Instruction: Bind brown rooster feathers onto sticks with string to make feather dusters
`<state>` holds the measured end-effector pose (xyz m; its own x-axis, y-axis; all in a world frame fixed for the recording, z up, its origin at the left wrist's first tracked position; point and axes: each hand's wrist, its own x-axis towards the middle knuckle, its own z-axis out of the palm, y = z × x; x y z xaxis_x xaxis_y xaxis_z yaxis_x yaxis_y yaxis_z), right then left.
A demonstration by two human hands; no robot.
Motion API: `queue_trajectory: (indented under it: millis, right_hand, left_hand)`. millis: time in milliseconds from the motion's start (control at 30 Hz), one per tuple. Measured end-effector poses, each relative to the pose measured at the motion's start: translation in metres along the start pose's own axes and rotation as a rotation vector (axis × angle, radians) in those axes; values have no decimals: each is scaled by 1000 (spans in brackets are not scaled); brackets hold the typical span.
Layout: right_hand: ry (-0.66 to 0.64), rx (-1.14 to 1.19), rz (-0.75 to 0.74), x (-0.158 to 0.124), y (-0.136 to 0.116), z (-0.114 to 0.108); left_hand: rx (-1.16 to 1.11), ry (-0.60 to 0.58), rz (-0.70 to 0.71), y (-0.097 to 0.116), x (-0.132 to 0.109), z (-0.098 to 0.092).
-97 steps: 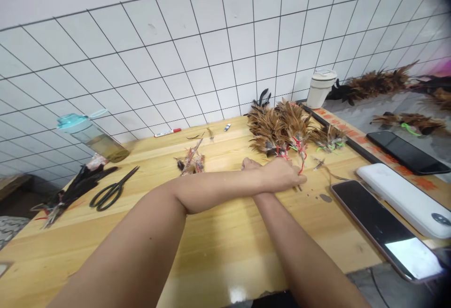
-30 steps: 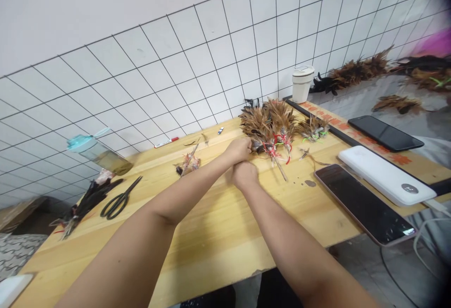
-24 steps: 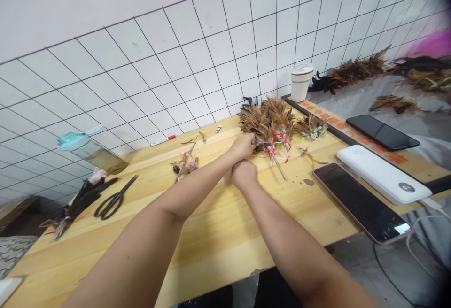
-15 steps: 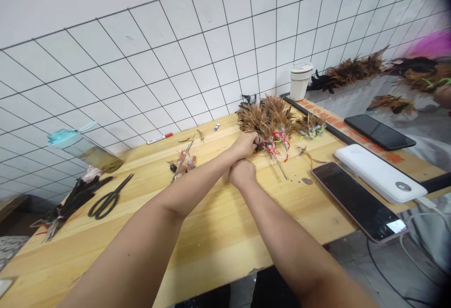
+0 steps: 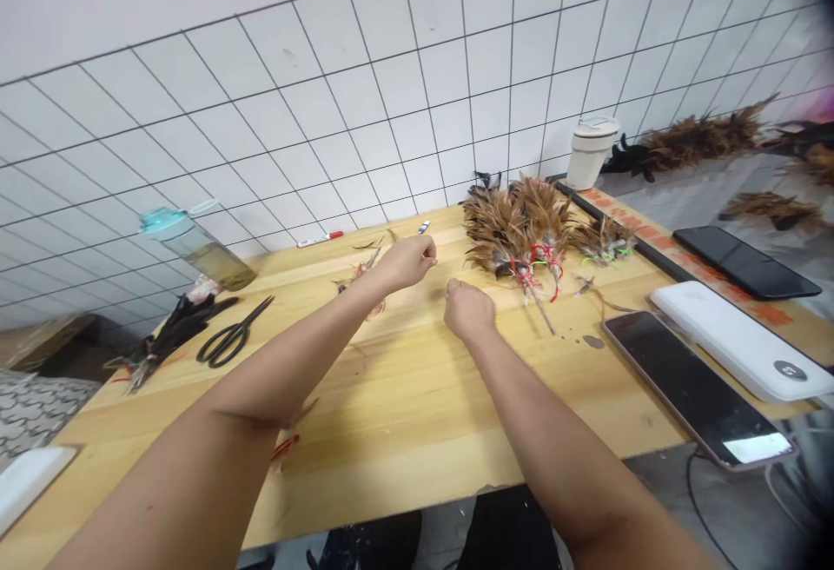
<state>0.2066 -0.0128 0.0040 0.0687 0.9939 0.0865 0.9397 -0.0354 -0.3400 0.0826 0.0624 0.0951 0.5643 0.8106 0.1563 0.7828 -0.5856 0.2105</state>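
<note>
My left hand [image 5: 410,261] is closed above the middle of the wooden table, left of the brown feather bundles [image 5: 499,222] tied with red string. Anything inside its fingers is hidden. My right hand [image 5: 470,309], also closed, is low over the tabletop just in front of those bundles. I cannot make out what it grips. A loose pile of feather scraps and string [image 5: 358,273] lies partly behind my left forearm. To the right of the big bundles is a smaller brown bundle [image 5: 603,240] with green string.
Black scissors [image 5: 235,335], black feathers [image 5: 175,334] and a tilted water bottle [image 5: 208,253] lie on the left. A red-capped marker [image 5: 319,240] rests near the wall grid. On the right are a white cup [image 5: 590,153], a power bank [image 5: 730,340] and two phones [image 5: 691,387].
My left hand has pulled away leftward from the feather bundles, and the two hands have separated. The view has shifted left, showing a red-tied scrap near the front edge.
</note>
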Motion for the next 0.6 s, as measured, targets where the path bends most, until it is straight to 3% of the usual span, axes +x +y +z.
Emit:
queue_trajectory:
  millis: [300,500,600]
  right_hand:
    - [-48,-49,68,6,0,-3]
    - [-58,-73,97,9,0,-5]
    - [-63,-100,118,9,-1,-6]
  left_hand:
    - [49,35,-190,-78,-111,-47]
    - [17,-109,-315,-109,-190,-63]
    - [-64,-110,-366,-120,-235,-67]
